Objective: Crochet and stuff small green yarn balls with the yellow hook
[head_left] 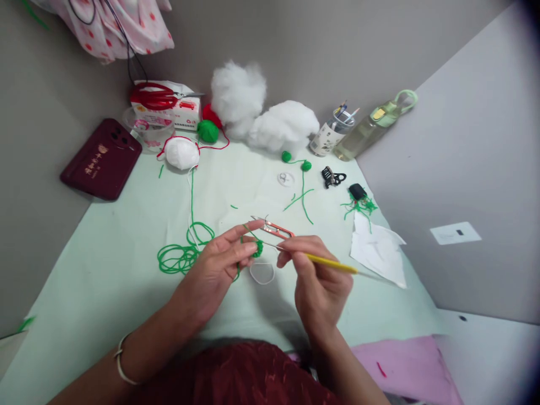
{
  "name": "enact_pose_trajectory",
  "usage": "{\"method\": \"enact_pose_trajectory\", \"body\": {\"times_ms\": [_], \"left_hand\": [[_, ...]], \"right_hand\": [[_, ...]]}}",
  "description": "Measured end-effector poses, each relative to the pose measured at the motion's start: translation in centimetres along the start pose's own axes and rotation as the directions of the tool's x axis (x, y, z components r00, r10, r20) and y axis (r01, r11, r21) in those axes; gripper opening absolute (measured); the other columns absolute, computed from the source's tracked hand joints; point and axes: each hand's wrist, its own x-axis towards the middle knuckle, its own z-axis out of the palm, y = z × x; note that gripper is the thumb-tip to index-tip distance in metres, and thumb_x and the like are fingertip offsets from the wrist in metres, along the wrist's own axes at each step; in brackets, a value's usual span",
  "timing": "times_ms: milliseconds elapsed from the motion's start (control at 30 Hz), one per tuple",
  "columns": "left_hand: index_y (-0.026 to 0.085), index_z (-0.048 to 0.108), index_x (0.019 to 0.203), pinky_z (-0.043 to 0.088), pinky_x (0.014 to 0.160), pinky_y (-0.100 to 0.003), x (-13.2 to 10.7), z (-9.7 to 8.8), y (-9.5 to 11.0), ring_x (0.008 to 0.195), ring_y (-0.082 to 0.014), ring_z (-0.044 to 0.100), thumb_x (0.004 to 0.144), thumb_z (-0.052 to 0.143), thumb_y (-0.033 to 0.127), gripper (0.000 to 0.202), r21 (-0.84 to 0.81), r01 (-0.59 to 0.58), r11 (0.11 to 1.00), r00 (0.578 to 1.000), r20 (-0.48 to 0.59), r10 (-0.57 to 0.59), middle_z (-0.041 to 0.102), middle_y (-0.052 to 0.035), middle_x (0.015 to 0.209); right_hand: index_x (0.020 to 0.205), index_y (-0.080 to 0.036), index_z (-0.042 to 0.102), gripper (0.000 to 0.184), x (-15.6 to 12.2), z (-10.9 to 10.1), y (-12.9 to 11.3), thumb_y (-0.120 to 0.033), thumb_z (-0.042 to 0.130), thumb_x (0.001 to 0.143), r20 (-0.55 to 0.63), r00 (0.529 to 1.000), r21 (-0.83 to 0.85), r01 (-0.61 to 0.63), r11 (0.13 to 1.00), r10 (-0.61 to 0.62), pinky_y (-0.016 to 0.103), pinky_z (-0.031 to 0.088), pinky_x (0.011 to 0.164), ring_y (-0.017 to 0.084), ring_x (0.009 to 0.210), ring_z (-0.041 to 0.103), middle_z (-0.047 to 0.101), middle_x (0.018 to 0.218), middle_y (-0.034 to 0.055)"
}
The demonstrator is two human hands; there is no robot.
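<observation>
My left hand (219, 264) pinches a small green crocheted piece (257, 248) between thumb and fingers, just above the pale green table (105, 270). Green yarn runs from it to a loose pile of green yarn (181, 256) on the left. My right hand (316, 275) is closed round a yellow-handled crochet hook (331, 263), its metal tip meeting the green piece. Small red thread snips (274, 226) lie on the table just beyond both hands.
A white yarn loop (262, 274) lies under the hands. At the back: white stuffing (261, 112), red scissors (158, 97) on a box, green yarn ball (207, 131), white ball (182, 152), maroon phone (101, 159), pen cup (331, 135), bottle (373, 126). White paper (377, 247) lies at right.
</observation>
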Motion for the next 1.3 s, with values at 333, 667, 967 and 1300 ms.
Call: {"method": "enact_pose_trajectory", "body": {"times_ms": [333,667,967,1300], "left_hand": [[0.033,0.077,0.122,0.051,0.089,-0.027,-0.5,-0.1,-0.6,0.091,-0.0147,0.065,0.083,0.085,0.025,0.040,0.135,-0.123,0.983,0.992,0.022,0.122,0.065,0.0007,0.092],[0.032,0.080,0.117,0.047,0.081,-0.023,-0.5,-0.1,-0.4,0.086,-0.0122,0.056,0.085,0.081,0.024,0.033,0.177,-0.125,0.976,0.992,-0.008,0.129,0.060,0.0015,0.088],[0.031,0.080,0.115,0.048,0.080,-0.024,-0.7,0.3,-0.3,0.085,-0.0136,0.057,0.085,0.080,0.021,0.032,0.350,-0.200,0.915,0.966,-0.086,0.243,0.062,0.0014,0.087],[0.024,0.074,0.130,0.050,0.082,-0.026,-0.5,0.5,-0.4,0.086,-0.0151,0.061,0.085,0.080,0.029,0.046,-0.034,0.071,0.997,0.994,0.083,-0.068,0.070,-0.0028,0.094]], "right_hand": [[0.102,-0.028,0.081,0.017,0.3,0.5,0.7,-0.022,0.064,0.101,0.090,0.974,0.302,-0.228,0.926,0.210,0.031,0.054,0.073,0.013,0.075,0.065,0.076,0.095,0.0015],[0.102,-0.023,0.074,0.019,0.4,-0.4,0.3,-0.027,0.056,0.105,0.145,0.965,0.330,-0.254,0.909,0.217,0.032,0.061,0.070,0.015,0.073,0.072,0.078,0.099,0.0048],[0.116,-0.025,0.069,0.027,0.2,-1.1,-0.4,-0.010,0.051,0.102,0.266,0.947,-0.159,0.228,0.961,-0.180,0.037,0.064,0.080,0.020,0.096,0.076,0.078,0.102,0.0061],[0.128,-0.029,0.072,0.041,-1.0,-0.6,0.0,-0.006,0.066,0.094,0.270,0.906,-0.405,0.415,0.815,-0.326,0.035,0.063,0.081,0.022,0.102,0.074,0.076,0.115,0.0084]]}}
